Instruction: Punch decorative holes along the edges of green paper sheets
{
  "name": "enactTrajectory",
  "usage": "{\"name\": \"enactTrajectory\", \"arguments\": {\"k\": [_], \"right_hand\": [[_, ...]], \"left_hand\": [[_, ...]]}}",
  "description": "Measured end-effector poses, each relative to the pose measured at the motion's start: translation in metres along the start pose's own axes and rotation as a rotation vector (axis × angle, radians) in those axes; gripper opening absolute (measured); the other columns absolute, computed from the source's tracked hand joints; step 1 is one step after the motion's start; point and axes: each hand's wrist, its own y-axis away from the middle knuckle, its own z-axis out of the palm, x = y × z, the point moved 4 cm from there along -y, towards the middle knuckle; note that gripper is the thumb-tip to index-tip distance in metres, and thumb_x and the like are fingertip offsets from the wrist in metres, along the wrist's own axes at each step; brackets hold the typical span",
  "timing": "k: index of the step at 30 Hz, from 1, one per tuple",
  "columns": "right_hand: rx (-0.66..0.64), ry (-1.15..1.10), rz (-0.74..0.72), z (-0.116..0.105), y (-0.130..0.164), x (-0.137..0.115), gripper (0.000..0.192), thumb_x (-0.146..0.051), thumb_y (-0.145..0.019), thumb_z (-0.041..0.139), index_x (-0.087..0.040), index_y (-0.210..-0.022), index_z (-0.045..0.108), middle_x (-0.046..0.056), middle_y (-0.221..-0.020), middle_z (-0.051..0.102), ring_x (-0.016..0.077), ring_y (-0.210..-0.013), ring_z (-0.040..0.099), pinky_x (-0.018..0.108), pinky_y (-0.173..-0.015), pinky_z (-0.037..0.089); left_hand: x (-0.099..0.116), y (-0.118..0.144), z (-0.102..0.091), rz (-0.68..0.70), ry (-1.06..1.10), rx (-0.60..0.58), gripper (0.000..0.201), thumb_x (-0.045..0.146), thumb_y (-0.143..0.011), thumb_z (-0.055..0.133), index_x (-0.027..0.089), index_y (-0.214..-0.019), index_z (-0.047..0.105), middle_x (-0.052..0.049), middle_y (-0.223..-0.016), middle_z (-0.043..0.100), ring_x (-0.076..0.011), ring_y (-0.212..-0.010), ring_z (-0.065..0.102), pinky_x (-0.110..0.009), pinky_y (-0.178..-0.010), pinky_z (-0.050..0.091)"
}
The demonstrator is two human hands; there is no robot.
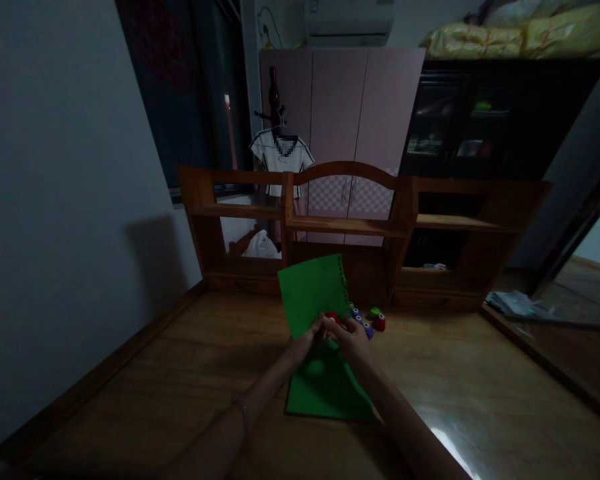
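Both hands, left hand (313, 331) and right hand (353, 335), meet pinched on the green sheet (314, 293), long axis running near-to-far (small punches (367, 320) lie just right).

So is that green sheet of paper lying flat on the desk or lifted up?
Lifted. The green paper sheet stands tilted above the desk, pinched between the left hand and right hand; another green sheet lies flat beneath.
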Motion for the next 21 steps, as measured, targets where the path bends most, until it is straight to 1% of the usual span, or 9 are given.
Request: {"name": "enactTrajectory", "arguments": {"k": [4,9,13,18,21], "right_hand": [[0.009,-0.038,0.016,0.0002,0.0001,0.0008,0.036,-0.047,-0.064,0.074,-0.014,-0.076,0.065,0.005,-0.067,0.061,0.0154,-0.059,0.056,0.024,-0.055,0.043],[-0.017,-0.128,0.036,0.0023,0.0015,0.0009,0.033,-0.043,-0.064,0.075,-0.015,-0.078,0.066,0.005,-0.07,0.061,0.0148,-0.061,0.057,0.025,-0.057,0.045],[0.006,-0.131,0.031,0.0014,0.0006,-0.0001,0.034,-0.043,-0.062,0.077,-0.015,-0.077,0.066,0.004,-0.07,0.061,0.0144,-0.059,0.056,0.025,-0.056,0.044],[0.004,-0.087,0.032,0.0006,0.0024,-0.005,0.034,-0.044,-0.062,0.076,-0.015,-0.075,0.066,0.003,-0.065,0.06,0.0144,-0.058,0.056,0.024,-0.054,0.043],[0.008,-0.085,0.034,0.0001,0.0039,-0.0067,0.033,-0.043,-0.063,0.076,-0.015,-0.077,0.066,0.003,-0.067,0.06,0.0141,-0.058,0.055,0.023,-0.054,0.042]], "left_hand": [[0.0008,0.0014,-0.0002,-0.003,0.0,0.006,0.057,0.067,-0.076,0.042,0.015,-0.072,0.063,-0.001,-0.063,0.054,-0.0112,-0.057,0.043,-0.025,-0.056,0.034],[-0.0015,-0.0002,-0.0009,0.025,0.0,-0.004,0.058,0.068,-0.076,0.04,0.014,-0.069,0.061,0.0,-0.061,0.051,-0.0101,-0.054,0.041,-0.024,-0.053,0.031],[-0.0011,-0.0003,-0.0019,0.048,-0.003,0.003,0.059,0.068,-0.076,0.041,0.013,-0.074,0.063,-0.003,-0.067,0.055,-0.0116,-0.058,0.045,-0.025,-0.055,0.034],[0.0006,0.0028,-0.0039,-0.009,0.006,0.096,0.057,0.068,-0.072,0.047,0.014,-0.078,0.063,-0.002,-0.067,0.054,-0.0117,-0.058,0.044,-0.025,-0.057,0.034],[0.0031,0.0055,-0.0013,-0.046,0.005,0.089,0.058,0.069,-0.072,0.046,0.014,-0.077,0.063,-0.001,-0.065,0.053,-0.0113,-0.057,0.042,-0.025,-0.057,0.034]]}}
